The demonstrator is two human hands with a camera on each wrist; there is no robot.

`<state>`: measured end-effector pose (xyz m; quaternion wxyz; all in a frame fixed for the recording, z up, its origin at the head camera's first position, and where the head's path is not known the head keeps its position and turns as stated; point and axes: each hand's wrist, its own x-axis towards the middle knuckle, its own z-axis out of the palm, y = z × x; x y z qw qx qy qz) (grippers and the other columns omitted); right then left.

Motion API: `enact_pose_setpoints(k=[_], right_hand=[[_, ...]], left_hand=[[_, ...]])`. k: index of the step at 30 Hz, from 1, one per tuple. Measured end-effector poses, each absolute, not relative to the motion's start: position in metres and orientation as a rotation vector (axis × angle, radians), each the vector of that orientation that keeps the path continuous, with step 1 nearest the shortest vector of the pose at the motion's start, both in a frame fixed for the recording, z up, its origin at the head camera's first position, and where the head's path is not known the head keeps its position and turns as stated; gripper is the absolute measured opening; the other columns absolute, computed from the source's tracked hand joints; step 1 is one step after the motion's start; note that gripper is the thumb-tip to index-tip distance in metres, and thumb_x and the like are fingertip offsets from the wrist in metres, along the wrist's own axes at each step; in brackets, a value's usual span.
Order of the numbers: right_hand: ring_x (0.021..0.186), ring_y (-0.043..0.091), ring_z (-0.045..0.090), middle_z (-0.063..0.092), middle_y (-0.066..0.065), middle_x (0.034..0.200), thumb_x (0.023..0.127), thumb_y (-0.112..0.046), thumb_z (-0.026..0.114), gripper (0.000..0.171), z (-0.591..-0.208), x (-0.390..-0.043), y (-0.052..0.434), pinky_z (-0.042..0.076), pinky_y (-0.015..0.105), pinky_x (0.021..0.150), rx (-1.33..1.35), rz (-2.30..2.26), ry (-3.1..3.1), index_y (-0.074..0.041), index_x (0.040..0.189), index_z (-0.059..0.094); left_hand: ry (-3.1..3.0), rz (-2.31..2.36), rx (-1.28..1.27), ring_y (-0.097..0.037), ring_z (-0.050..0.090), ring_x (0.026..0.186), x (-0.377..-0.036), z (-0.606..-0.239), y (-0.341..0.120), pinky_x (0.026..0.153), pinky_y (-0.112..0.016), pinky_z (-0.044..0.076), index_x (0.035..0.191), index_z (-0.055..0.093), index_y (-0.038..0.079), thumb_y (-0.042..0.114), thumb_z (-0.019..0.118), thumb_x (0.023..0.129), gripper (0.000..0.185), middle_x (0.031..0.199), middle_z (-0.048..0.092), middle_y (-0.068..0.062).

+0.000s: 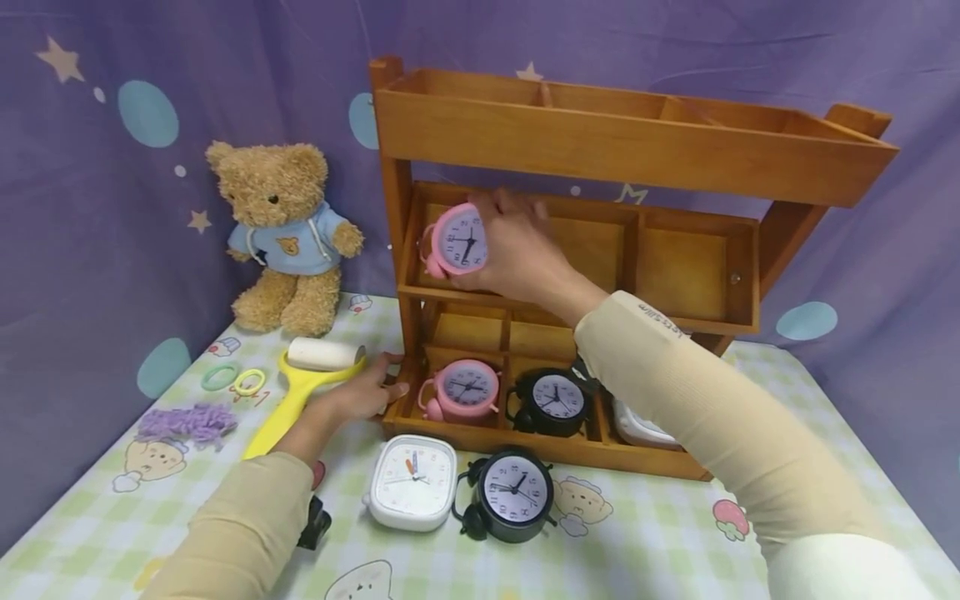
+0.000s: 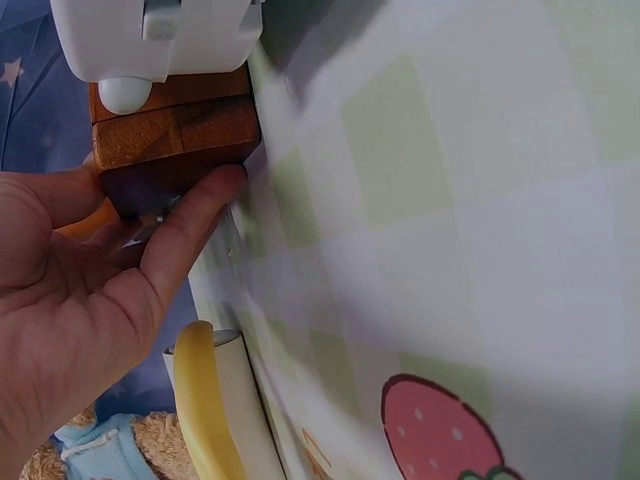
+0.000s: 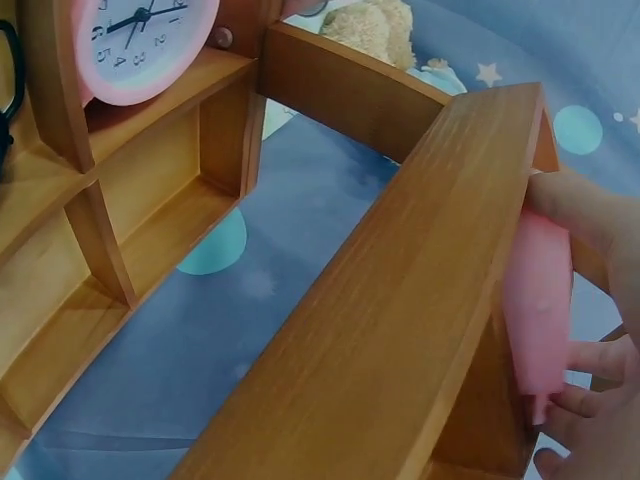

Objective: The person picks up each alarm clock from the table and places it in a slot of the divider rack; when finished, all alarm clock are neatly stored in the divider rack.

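Observation:
My right hand (image 1: 521, 246) grips a pink twin-bell alarm clock (image 1: 460, 239), turned on its side, in the left compartment of the wooden rack's (image 1: 630, 142) middle shelf. In the right wrist view the pink clock (image 3: 537, 300) sits partly behind the shelf's front board, my fingers around its edge. My left hand (image 1: 363, 392) holds the rack's lower left corner, thumb and fingers on either side of the wood (image 2: 180, 135). Below stand a second pink clock (image 1: 467, 390) and a black clock (image 1: 555, 400) in the bottom tier. A white clock there is partly hidden by my right arm.
In front of the rack are a square white clock (image 1: 414, 482) and a black twin-bell clock (image 1: 514, 493). To the left lie a yellow-handled lint roller (image 1: 288, 408), two rings (image 1: 220, 377) and a purple fuzzy bundle (image 1: 187, 423). A teddy bear (image 1: 288, 237) sits behind them.

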<state>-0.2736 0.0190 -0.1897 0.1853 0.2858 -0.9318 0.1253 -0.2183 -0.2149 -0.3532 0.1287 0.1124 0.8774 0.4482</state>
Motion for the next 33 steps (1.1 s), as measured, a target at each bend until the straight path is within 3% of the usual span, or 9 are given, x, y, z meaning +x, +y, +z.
enact_pose_setpoints(k=[10,18,22,28,33], right_hand=[[0.131,0.03,0.045,0.051,0.013,0.136,0.072,-0.051,0.09,0.099,-0.188,-0.277,0.022,0.019,0.053,0.116,0.787,0.272,-2.703,-0.008,0.148,0.044],[0.139,0.032,0.04,0.045,0.015,0.147,0.077,-0.056,0.085,0.107,-0.184,-0.278,0.025,0.015,0.057,0.118,0.844,0.18,-2.741,-0.009,0.158,0.033],[0.146,0.033,0.031,0.036,0.014,0.157,0.082,-0.059,0.079,0.107,-0.181,-0.28,0.027,0.007,0.06,0.12,0.859,0.187,-2.806,-0.013,0.162,0.024],[0.153,0.033,0.018,0.023,0.01,0.167,0.091,-0.052,0.072,0.093,-0.177,-0.282,0.034,0.001,0.055,0.122,0.851,0.316,-2.855,-0.017,0.163,0.024],[0.147,0.035,0.031,0.036,0.01,0.16,0.094,-0.043,0.072,0.078,-0.173,-0.277,0.045,0.008,0.057,0.12,0.917,0.359,-2.77,-0.015,0.158,0.036]], left_hand=[[2.526,1.33,0.291,-0.053,0.049,0.127,-0.216,-0.351,-0.214,0.089,-0.053,0.056,0.147,0.025,-0.013,0.004,0.045,0.106,0.049,0.137,0.045,-0.043],[2.555,1.311,0.302,-0.052,0.05,0.127,-0.215,-0.351,-0.214,0.092,-0.052,0.055,0.147,0.026,-0.013,0.005,0.047,0.105,0.05,0.135,0.048,-0.042],[2.559,1.311,0.314,-0.052,0.05,0.127,-0.215,-0.351,-0.213,0.093,-0.052,0.055,0.147,0.026,-0.014,0.004,0.047,0.105,0.05,0.135,0.048,-0.042],[2.542,1.326,0.316,-0.053,0.05,0.127,-0.215,-0.351,-0.212,0.091,-0.052,0.056,0.147,0.025,-0.013,0.003,0.046,0.105,0.05,0.134,0.048,-0.043],[2.541,1.324,0.313,-0.053,0.05,0.126,-0.214,-0.351,-0.213,0.089,-0.052,0.057,0.147,0.025,-0.013,0.003,0.046,0.105,0.049,0.134,0.047,-0.043]])
